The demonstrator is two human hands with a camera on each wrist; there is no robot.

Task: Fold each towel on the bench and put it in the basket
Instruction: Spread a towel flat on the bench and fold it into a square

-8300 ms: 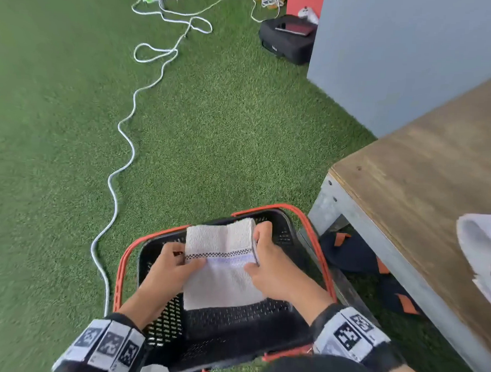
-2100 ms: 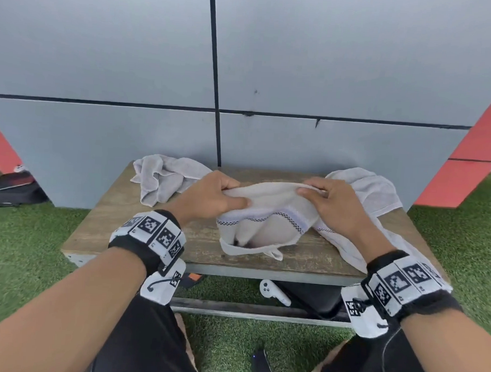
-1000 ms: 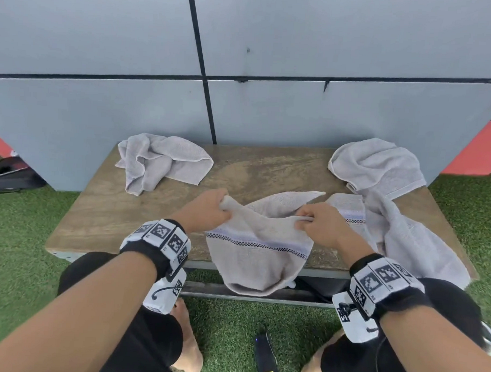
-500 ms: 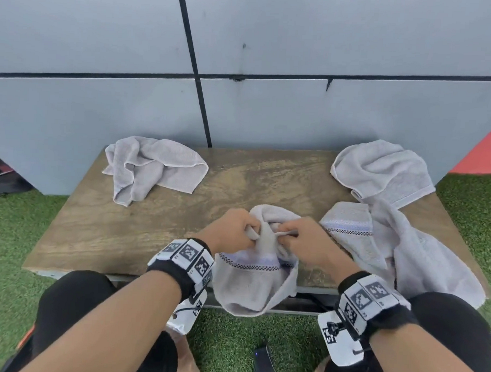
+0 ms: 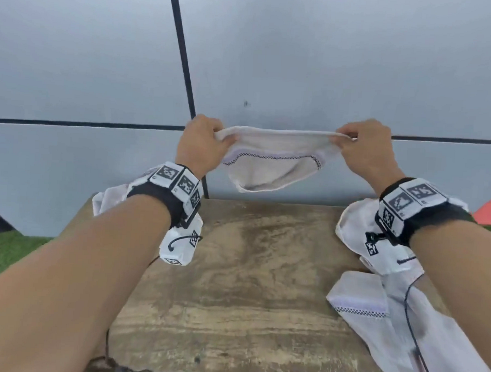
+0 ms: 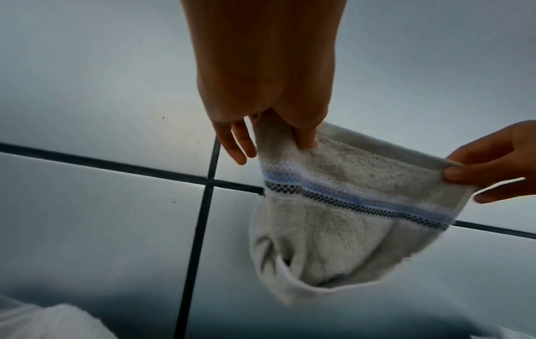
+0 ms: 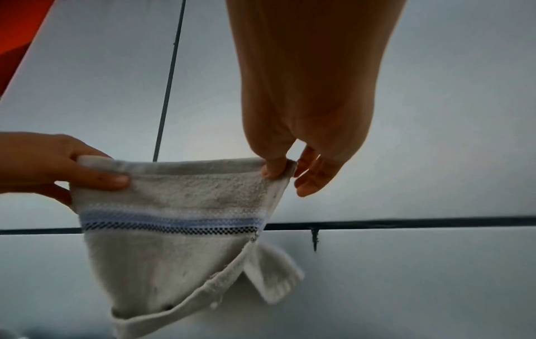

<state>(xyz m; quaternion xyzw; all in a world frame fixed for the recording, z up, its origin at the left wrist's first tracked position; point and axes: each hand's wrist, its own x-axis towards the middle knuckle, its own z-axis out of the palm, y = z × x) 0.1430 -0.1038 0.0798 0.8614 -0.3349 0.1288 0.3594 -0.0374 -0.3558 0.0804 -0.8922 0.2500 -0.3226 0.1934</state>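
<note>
I hold a small white towel (image 5: 270,164) with a blue and checkered stripe up in the air above the wooden bench (image 5: 234,283), in front of the grey wall. My left hand (image 5: 204,144) pinches its top left corner and my right hand (image 5: 364,148) pinches its top right corner, so the top edge is stretched between them. The towel (image 6: 333,206) hangs crumpled below the stripe in the left wrist view. In the right wrist view the towel (image 7: 180,229) sags to a folded lower edge. No basket is in view.
Another white towel (image 5: 105,202) lies at the bench's back left, partly behind my left wrist. Two more towels lie on the right side, one (image 5: 352,227) at the back and one (image 5: 401,333) draped toward the front edge. Green turf (image 5: 8,248) shows at the left.
Both hands have lifted the towel off the bench's front edge into the air and moved apart, stretching its top edge. My head has come closer to the bench.
</note>
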